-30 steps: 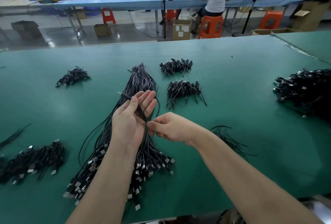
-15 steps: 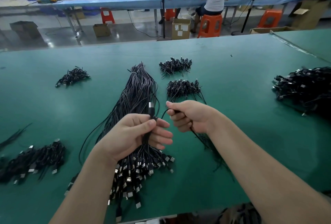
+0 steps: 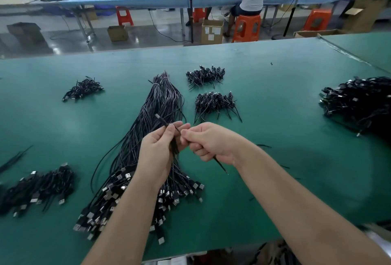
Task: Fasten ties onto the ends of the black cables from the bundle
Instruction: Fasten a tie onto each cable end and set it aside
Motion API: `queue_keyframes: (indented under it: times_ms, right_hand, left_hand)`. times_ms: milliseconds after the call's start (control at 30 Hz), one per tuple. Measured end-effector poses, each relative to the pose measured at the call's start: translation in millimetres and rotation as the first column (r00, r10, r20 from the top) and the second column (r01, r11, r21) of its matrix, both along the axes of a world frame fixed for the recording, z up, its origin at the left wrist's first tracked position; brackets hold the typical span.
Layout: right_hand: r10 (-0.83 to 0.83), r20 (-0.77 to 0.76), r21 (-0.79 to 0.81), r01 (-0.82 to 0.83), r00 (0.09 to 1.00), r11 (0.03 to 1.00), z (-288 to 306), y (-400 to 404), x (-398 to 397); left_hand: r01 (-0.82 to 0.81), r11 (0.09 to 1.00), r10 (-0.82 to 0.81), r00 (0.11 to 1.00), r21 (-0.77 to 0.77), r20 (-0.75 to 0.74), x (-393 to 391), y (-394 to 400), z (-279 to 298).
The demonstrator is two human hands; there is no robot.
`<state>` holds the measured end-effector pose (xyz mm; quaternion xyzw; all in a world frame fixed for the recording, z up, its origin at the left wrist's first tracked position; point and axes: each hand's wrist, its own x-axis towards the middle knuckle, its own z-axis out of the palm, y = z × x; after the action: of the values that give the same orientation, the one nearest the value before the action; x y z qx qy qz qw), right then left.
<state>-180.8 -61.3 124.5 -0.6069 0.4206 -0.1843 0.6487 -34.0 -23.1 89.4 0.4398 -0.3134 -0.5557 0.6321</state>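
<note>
While the left hand (image 3: 157,154) grips the cable (image 3: 163,121) pointing up and away, the right hand (image 3: 208,143) pinches a tie (image 3: 220,165) just beside it, so wrapping's basically right there.

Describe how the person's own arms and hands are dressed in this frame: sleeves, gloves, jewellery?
Both forearms are bare, with no sleeves reaching into view. The left hand and right hand wear no gloves, and no rings, watch or wristbands show on the visible sides. No markings or tape are visible either.

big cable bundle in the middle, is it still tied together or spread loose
Tied at the far end only: a pale band cinches the cable bundle there, while its plug ends fan out loose near the person.
</note>
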Motion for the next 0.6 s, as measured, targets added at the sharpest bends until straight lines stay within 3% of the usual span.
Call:
queue_keyframes:
  times_ms: [267,600]
  right_hand:
    - [-0.051,0.078,0.114,0.042,0.996,0.993,-23.6,9.4,1.2]
    - [-0.035,0.271,0.238,-0.032,0.962,0.971,-38.8,10.0,-5.9]
  left_hand:
    - [-0.095,0.995,0.088,0.973,-0.025,-0.216,-11.7,-6.4,8.0]
    - [-0.080,0.997,0.076,0.977,-0.013,-0.199,-12.3,-5.3,8.2]
